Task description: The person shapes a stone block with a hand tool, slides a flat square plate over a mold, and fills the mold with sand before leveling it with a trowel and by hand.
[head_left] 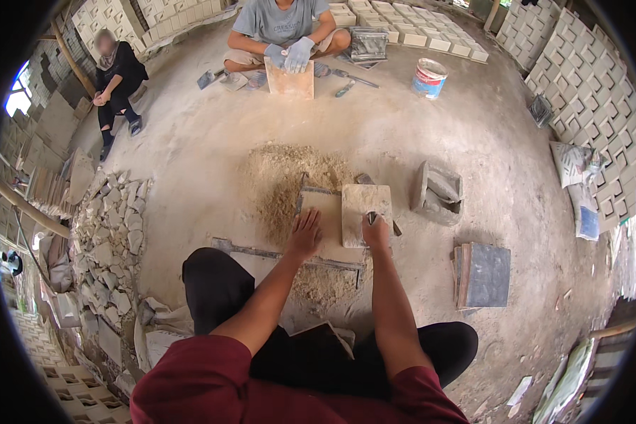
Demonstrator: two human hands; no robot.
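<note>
My left hand [304, 233] lies flat, fingers stretched out, on a pale sandy surface inside an angled dark metal frame piece [321, 189]. Beside it, my right hand [376, 230] is closed around a small dark tool [372, 218], mostly hidden by the fingers, over a pale square slab [357, 201]. Behind the left hand spreads a heap of sandy powder [270, 185]. A long dark metal bar with a bent end [261, 251] lies nearer my knees. Dark pieces poke out at the slab's far and right edges.
Right of the slab stands a grey trough [420, 201], and nearer me a stack of square plates [489, 275]. Across the floor sits a person with gloved hands [290, 56] on an upright board [291, 83]. A bucket [430, 81] stands far right; rubble [113, 240] lines the left.
</note>
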